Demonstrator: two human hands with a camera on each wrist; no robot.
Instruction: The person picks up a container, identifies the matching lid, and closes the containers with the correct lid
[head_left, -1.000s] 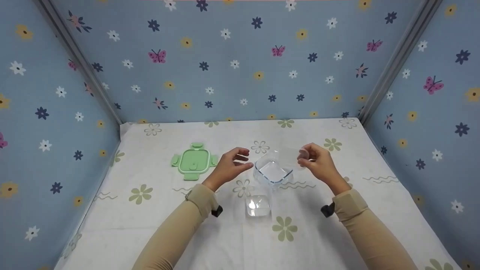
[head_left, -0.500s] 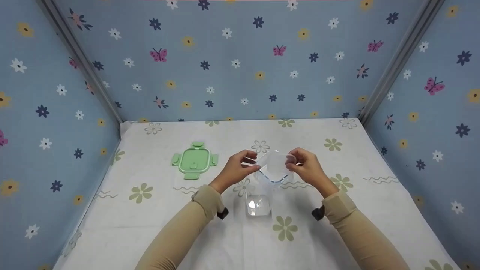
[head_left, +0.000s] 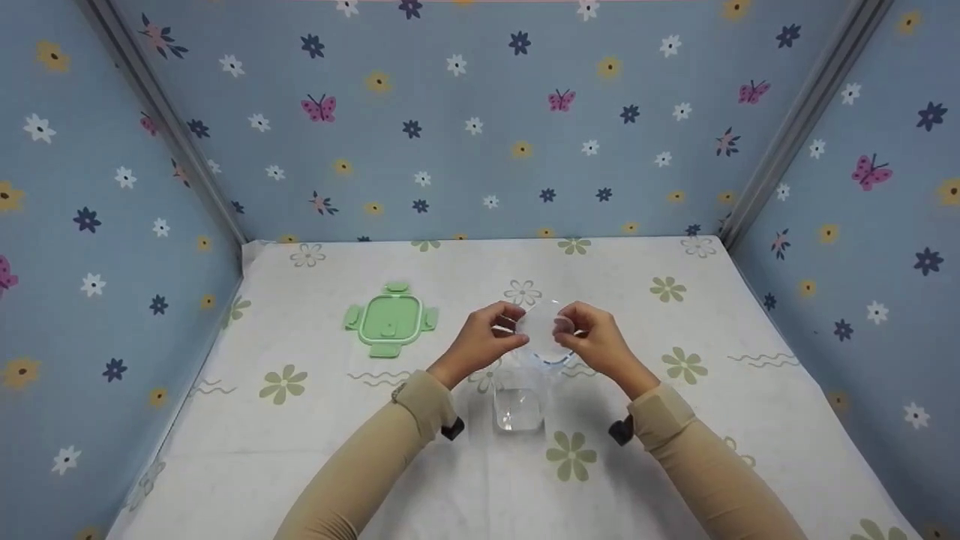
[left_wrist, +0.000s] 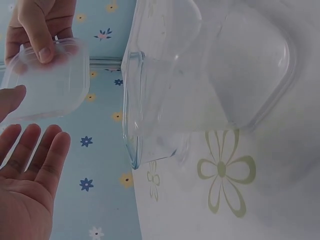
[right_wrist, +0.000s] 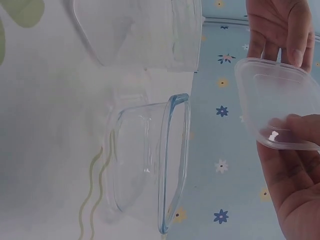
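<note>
My right hand (head_left: 600,341) pinches a frosted, translucent square lid (head_left: 541,330) with a rounded corner, thumb on one face and fingers behind. In the right wrist view the lid (right_wrist: 277,100) is raised above the tabletop. My left hand (head_left: 491,334) is at the lid's opposite edge, thumb and fingers spread loosely either side of it; in the left wrist view its fingertips (left_wrist: 60,142) lie right by the edge. Beneath the hands stands a clear glass container (right_wrist: 175,165) with a bluish rim, partly hidden in the head view.
A clear squarish container (head_left: 519,411) stands nearer the person. On the left lies a green lid (head_left: 390,320) with several side flaps. White flowered cloth (head_left: 285,450) covers the table, with blue patterned panels (head_left: 480,112) at the back and sides.
The right hand has carried the frosted lid leftward over the glass container. The left hand has moved a little right to the lid's edge. The green lid and nearer container have stayed put.
</note>
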